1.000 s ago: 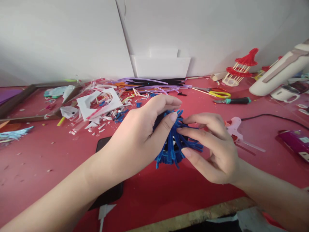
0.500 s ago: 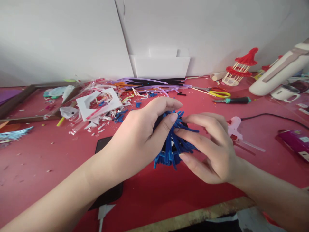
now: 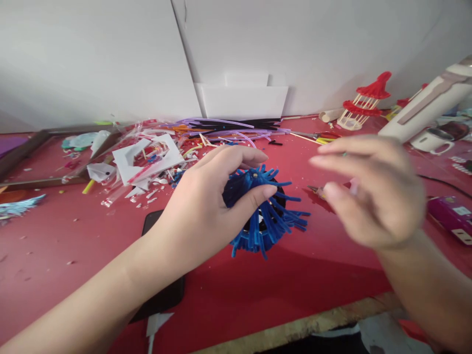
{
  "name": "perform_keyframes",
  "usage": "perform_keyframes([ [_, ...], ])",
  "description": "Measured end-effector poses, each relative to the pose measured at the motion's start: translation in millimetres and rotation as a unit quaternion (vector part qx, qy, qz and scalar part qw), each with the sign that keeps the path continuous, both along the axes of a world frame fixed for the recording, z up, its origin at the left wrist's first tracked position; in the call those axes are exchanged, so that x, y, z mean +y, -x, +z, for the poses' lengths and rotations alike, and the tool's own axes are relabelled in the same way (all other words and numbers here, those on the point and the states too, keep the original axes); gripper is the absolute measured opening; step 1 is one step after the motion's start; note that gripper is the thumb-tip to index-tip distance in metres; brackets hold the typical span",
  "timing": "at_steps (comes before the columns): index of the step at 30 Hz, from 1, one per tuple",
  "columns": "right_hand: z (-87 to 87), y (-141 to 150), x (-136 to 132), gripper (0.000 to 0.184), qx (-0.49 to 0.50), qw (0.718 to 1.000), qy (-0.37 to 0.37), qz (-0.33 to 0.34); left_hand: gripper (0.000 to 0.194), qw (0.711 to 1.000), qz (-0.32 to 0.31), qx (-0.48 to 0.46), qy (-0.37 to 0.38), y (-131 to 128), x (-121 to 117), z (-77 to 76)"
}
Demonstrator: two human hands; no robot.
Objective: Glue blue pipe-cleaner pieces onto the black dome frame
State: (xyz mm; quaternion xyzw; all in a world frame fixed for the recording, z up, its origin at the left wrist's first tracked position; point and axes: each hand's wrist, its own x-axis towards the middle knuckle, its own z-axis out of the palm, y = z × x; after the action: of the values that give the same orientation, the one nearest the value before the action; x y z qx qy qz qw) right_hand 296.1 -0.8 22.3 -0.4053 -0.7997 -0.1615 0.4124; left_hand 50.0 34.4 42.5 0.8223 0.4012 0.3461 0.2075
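Note:
A round model of blue pipe cleaners (image 3: 254, 241) stands at the middle of the red table, its strands fanning out from a centre over a black ring. My left hand (image 3: 206, 201) is curved round its left side, thumb in front and fingers behind, holding it. To the right my right hand (image 3: 383, 191) is raised away from the model, blurred by motion, fingers apart and nothing visible in them. Behind that hand a pointed metal tip (image 3: 317, 191) shows, its body mostly hidden.
Scraps and a white cut-out board (image 3: 127, 167) lie back left, with purple and black pipe cleaners (image 3: 236, 125) behind. A black phone (image 3: 162, 295) is under my left arm. At right stand a red-roofed stick model (image 3: 363, 103), white bottle (image 3: 424, 105), mug (image 3: 432, 142) and purple box (image 3: 452, 216).
My right hand has let go of the blue strands and moved right and up, away from the model. My left hand stays round it, and more of its top shows.

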Motion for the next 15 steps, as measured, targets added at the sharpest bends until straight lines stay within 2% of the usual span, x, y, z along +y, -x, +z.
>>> perform_keyframes([
  [2,4.9,-29,10,0.026,-0.005,0.998,0.026,-0.052,0.026,1.000,0.004,-0.010,0.008,1,1,0.4],
  [3,3.0,-47,16,0.027,-0.034,0.994,0.064,-0.080,0.023,1.000,0.003,-0.017,0.013,1,1,1.2],
  [5,-10.5,-87,27,0.036,-0.109,0.977,0.142,-0.113,0.020,0.999,0.000,-0.025,0.025,3,2,3.3],
  [7,-33.0,-125,34,0.047,-0.151,0.960,0.213,-0.102,0.018,0.999,-0.002,-0.029,0.036,4,3,5.3],
  [10,-65.4,-166,38,0.060,-0.169,0.938,0.300,-0.040,0.019,0.998,-0.006,-0.037,0.052,5,3,7.0],
  [11,-72.1,-174,38,0.063,-0.155,0.945,0.282,-0.047,0.020,0.998,-0.008,-0.039,0.054,5,3,7.4],
  [13,-77.7,-181,37,0.061,-0.159,0.947,0.277,-0.021,0.019,0.998,-0.008,-0.036,0.050,5,3,8.2],
  [15,-74.8,-179,35,0.052,-0.169,0.943,0.285,0.021,0.021,0.999,-0.005,-0.021,0.042,7,5,9.6],
])
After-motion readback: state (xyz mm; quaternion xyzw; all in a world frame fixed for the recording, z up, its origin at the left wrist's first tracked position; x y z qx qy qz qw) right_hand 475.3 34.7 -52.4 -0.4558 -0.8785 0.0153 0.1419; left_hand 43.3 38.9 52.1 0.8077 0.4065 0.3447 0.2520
